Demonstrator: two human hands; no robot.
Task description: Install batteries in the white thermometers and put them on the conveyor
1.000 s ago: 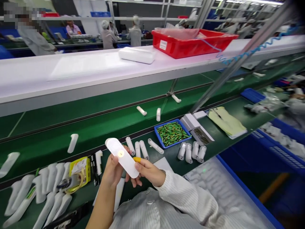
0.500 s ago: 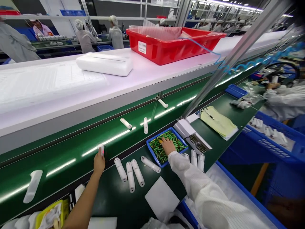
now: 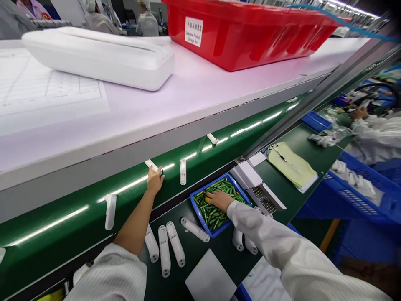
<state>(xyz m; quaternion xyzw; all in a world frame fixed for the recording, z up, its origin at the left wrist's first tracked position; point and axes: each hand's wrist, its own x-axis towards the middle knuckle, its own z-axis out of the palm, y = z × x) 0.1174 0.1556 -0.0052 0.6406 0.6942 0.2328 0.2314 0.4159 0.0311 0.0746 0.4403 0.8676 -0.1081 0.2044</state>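
My left hand (image 3: 154, 180) reaches over the green conveyor belt (image 3: 131, 188). Its thumb and fingers are apart around the near end of a slim white plastic housing (image 3: 151, 164), which lies on the belt. My right hand (image 3: 219, 198) rests in a blue tray (image 3: 200, 225) full of small green batteries (image 3: 216, 217), fingers stretched over the pile and tips partly hidden among them. Something yellow shows on one finger. White housings (image 3: 175, 244) lie on the bench left of the tray. Further housings on the belt include one (image 3: 183, 171) right of my left hand and another (image 3: 110, 211) left of it.
A raised white shelf (image 3: 188, 100) carries a red box (image 3: 244, 37) and a white foam block (image 3: 103, 58). Right of the tray lie an open carton (image 3: 265, 198) and yellow papers (image 3: 291, 163). A metal post slants at right; a co-worker's sleeve (image 3: 376, 127) is beyond.
My left hand has let go of one white housing, now on the belt, and moved right to another. My right hand stays in the battery tray, its fingers closer together. The view has shifted nearer the shelf.
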